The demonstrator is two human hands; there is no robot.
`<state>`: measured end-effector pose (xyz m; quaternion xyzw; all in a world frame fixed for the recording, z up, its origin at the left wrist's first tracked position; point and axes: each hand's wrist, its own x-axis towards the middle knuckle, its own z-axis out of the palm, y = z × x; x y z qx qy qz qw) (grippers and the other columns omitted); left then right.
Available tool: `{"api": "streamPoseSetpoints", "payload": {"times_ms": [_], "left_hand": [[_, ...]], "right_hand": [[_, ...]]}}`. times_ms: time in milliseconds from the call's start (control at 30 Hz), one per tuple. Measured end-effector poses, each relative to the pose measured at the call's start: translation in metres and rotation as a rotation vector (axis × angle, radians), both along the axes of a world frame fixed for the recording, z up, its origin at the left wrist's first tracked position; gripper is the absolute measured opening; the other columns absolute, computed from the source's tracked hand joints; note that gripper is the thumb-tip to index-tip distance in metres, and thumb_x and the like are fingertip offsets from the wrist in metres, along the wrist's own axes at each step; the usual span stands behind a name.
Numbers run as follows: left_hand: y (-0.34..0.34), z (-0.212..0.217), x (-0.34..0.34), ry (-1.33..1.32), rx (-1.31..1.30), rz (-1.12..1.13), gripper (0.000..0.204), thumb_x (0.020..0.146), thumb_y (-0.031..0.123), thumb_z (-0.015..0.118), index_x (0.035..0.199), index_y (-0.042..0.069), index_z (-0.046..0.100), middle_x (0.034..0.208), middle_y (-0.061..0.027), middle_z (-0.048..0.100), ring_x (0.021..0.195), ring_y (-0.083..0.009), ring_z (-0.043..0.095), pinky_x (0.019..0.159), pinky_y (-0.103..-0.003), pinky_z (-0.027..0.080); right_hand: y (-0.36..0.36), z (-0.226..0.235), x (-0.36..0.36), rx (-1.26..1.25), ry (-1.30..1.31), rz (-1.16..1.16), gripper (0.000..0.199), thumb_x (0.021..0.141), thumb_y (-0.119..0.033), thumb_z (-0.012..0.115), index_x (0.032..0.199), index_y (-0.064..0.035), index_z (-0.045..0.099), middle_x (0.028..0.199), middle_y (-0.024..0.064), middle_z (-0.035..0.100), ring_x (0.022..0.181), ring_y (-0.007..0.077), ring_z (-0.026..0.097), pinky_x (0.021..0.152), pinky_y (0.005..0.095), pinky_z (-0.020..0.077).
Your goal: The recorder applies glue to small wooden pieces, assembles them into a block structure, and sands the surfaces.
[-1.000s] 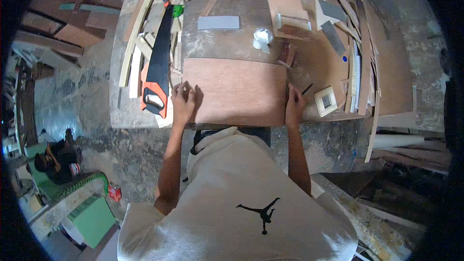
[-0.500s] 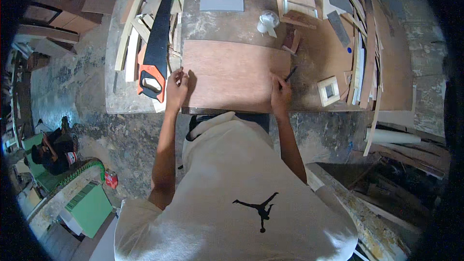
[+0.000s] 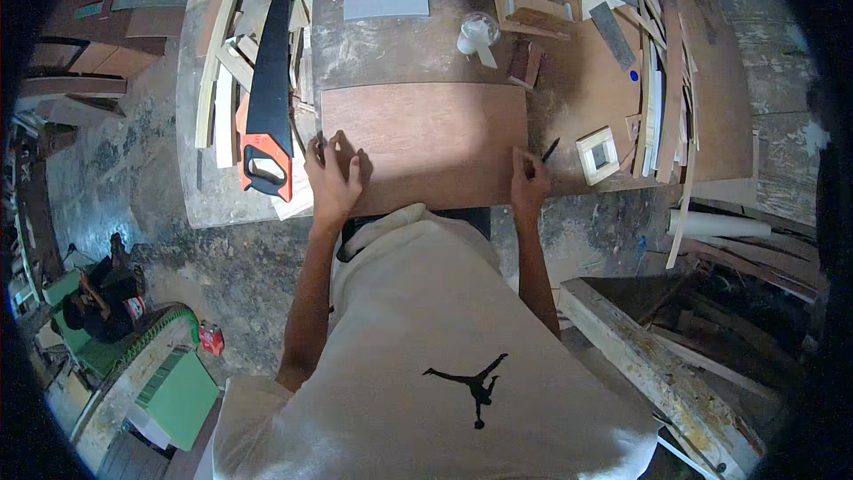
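A reddish-brown plywood sheet (image 3: pixel 426 138) lies flat at the near edge of the workbench (image 3: pixel 400 44). My left hand (image 3: pixel 333 176) rests spread on the sheet's near left corner. My right hand (image 3: pixel 529 180) sits at the sheet's near right corner, closed on a dark pencil (image 3: pixel 548 151) whose tip points up and away. A hand saw (image 3: pixel 267 98) with a black blade and orange handle lies just left of the sheet, beside my left hand.
Wood strips (image 3: pixel 222 80) are piled left of the saw. A white jar (image 3: pixel 475 33), a grey sanding block (image 3: pixel 386 4), a small wooden frame (image 3: pixel 597 154) and stacked slats (image 3: pixel 662 80) crowd the bench's back and right. Lumber and a beam (image 3: pixel 649 364) lie on the floor.
The view has shifted so the bench sits lower and nearer. My right hand has turned in slightly at the sheet's corner with the pencil; my left hand stays flat on the sheet.
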<state>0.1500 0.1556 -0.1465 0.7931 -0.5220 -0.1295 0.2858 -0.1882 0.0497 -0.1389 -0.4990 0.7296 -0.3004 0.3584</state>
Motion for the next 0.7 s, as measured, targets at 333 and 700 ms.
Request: {"api": "streamPoseSetpoints", "payload": {"times_ms": [333, 700], "left_hand": [[-0.057, -0.018, 0.027, -0.078, -0.021, 0.015, 0.058, 0.091, 0.031, 0.067, 0.141, 0.006, 0.049, 0.143, -0.0324, 0.039, 0.129, -0.0514, 0.041, 0.105, -0.057, 0.037], [-0.282, -0.053, 0.208, -0.276, -0.087, 0.134, 0.06, 0.08, 0.02, 0.069, 0.136, 0.011, 0.052, 0.136, -0.0174, 0.052, 0.127, -0.0356, 0.048, 0.101, -0.056, 0.035]], "right_hand": [[-0.027, -0.031, -0.047, -0.111, 0.24, 0.156, 0.038, 0.098, -0.036, 0.063, 0.111, -0.0013, 0.072, 0.101, 0.0184, 0.073, 0.093, 0.0291, 0.07, 0.086, 0.0408, 0.0535], [-0.089, -0.007, -0.023, 0.085, 0.399, 0.081, 0.054, 0.098, -0.048, 0.06, 0.075, -0.0013, 0.074, 0.074, 0.0166, 0.07, 0.07, 0.0275, 0.066, 0.07, 0.0405, 0.0496]]}}
